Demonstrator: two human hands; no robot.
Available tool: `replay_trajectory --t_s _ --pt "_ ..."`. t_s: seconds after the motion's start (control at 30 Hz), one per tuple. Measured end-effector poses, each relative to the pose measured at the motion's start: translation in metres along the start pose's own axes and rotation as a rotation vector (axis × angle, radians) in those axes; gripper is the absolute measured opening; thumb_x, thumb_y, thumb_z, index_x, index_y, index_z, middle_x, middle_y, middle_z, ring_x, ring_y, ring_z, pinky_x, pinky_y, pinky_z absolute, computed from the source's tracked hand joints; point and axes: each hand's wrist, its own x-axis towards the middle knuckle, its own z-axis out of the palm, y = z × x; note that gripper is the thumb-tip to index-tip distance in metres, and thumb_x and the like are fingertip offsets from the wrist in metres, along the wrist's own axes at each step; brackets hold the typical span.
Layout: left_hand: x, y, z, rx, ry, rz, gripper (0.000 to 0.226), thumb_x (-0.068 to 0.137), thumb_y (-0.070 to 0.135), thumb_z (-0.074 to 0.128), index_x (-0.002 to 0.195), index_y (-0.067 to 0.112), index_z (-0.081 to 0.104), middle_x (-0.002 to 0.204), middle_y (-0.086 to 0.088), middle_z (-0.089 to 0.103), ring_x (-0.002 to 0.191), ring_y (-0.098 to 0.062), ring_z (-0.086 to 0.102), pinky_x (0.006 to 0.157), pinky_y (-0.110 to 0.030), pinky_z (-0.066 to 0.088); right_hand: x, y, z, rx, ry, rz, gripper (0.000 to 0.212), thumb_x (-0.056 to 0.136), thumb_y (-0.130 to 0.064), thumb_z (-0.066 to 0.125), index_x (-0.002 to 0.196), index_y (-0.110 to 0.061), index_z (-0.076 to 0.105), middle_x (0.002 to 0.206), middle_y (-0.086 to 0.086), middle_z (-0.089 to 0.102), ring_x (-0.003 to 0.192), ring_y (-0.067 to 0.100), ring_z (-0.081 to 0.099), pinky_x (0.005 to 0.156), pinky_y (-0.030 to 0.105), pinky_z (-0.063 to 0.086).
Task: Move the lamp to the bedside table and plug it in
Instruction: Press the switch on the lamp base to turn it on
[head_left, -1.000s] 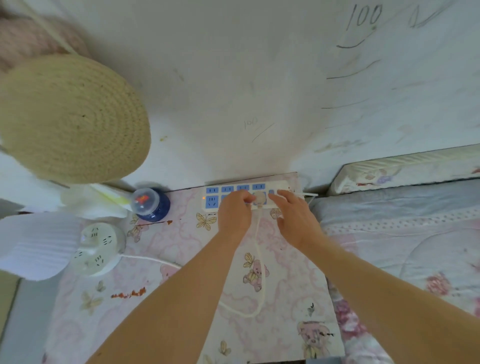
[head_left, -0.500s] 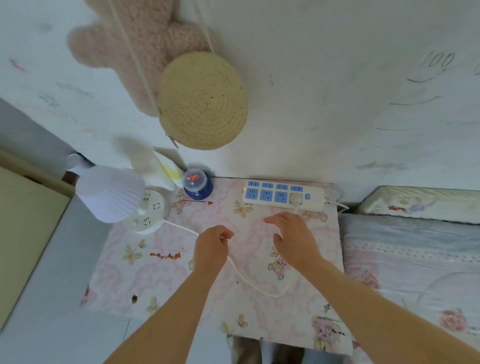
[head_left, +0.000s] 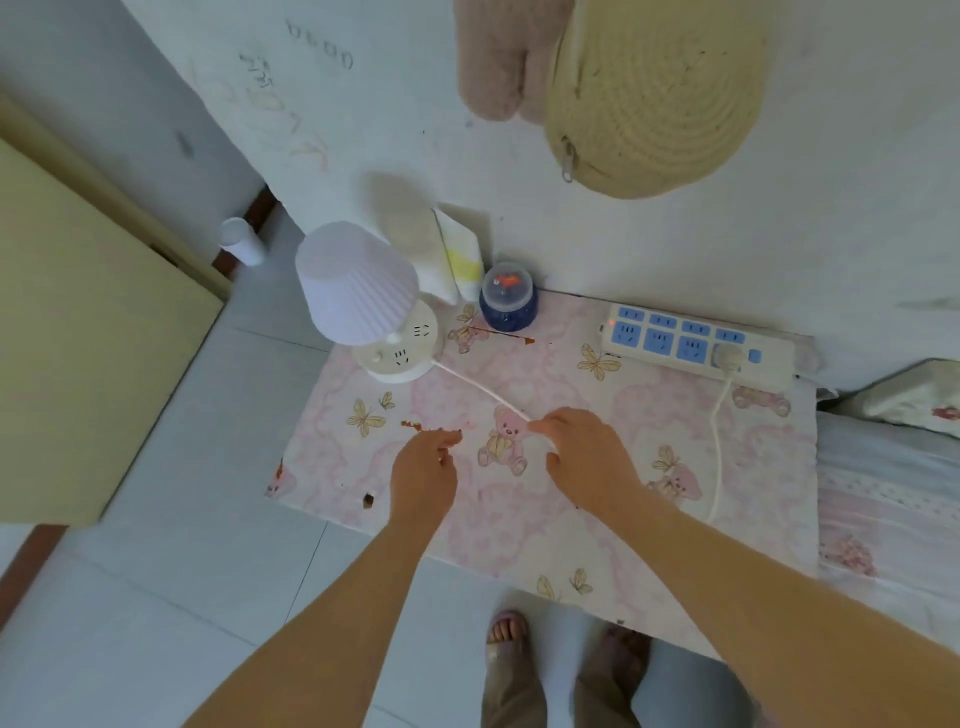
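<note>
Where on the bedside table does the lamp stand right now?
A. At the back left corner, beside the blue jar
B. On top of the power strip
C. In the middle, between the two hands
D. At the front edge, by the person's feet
A: the lamp stands at the table's back left corner, left of the blue jar, far from the power strip.

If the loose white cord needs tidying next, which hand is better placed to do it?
The right hand, probably. Its fingers are already at the lamp cord where it crosses the table, and the cord loops on past that side to the power strip. The left hand sits beside it, holding nothing.
</note>
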Motion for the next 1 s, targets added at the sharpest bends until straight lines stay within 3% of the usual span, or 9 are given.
replay_trajectory --t_s 0.07,0.2,0.4,0.57,0.7,1.0 --pt "0.002 -0.013 -0.004 -0.002 0.012 -0.009 0.035 0.087 -0.002 0.05 0.117 0.014 0.063 0.125 -0.004 0.062 0.108 -0.019 0.061 0.092 -0.02 0.04 0.012 -0.016 0.009 -0.015 -0.018 -0.018 0.044 0.084 -0.01 0.051 0.127 -0.02 0.053 0.125 0.0 0.055 0.117 0.024 0.048 0.094 0.04 0.046" --pt "0.016 -0.032 -0.014 0.021 0.036 0.043 0.046 0.084 -0.003 0.052 0.127 0.012 0.054 0.132 -0.007 0.053 0.12 -0.023 0.052 0.101 -0.035 0.045 0.036 -0.04 0.032 -0.04 -0.007 -0.037 0.051 0.086 -0.011 0.051 0.136 -0.017 0.044 0.139 0.001 0.047 0.127 0.023 0.043 0.098 0.039 0.045" --pt "0.049 -0.053 -0.019 0.052 0.038 0.075 0.061 0.084 0.0 0.054 0.141 0.008 0.034 0.145 -0.012 0.035 0.131 -0.024 0.039 0.101 -0.027 0.035 0.062 -0.053 0.063 -0.061 -0.026 0.02 0.056 0.089 -0.01 0.049 0.142 -0.012 0.031 0.154 0.007 0.026 0.143 0.023 0.022 0.112 0.037 0.031" --pt "0.072 -0.058 -0.021 0.023 0.095 0.115 0.073 0.082 -0.004 0.055 0.146 0.011 0.024 0.144 -0.012 0.032 0.122 -0.026 0.045 0.082 -0.021 0.037 0.071 -0.054 0.076 -0.07 -0.004 0.058 0.062 0.09 -0.011 0.05 0.145 -0.01 0.022 0.158 0.005 0.016 0.145 0.022 0.017 0.114 0.035 0.029" --pt "0.083 -0.062 -0.023 0.053 0.083 0.122 0.083 0.082 -0.002 0.058 0.149 0.016 0.013 0.14 -0.015 0.035 0.112 -0.03 0.05 0.073 -0.029 0.041 0.074 -0.055 0.083 -0.041 0.041 0.06 0.064 0.088 -0.007 0.052 0.145 -0.007 0.022 0.157 0.006 0.019 0.144 0.022 0.018 0.114 0.033 0.028" --pt "0.093 -0.064 -0.026 0.179 0.074 0.059 0.088 0.079 -0.009 0.051 0.15 0.017 0.006 0.127 -0.014 0.045 0.108 -0.03 0.05 0.083 -0.042 0.05 0.072 -0.056 0.085 -0.126 0.002 0.035 0.068 0.088 -0.012 0.055 0.146 -0.007 0.019 0.159 0.008 0.012 0.145 0.024 0.014 0.116 0.032 0.022"
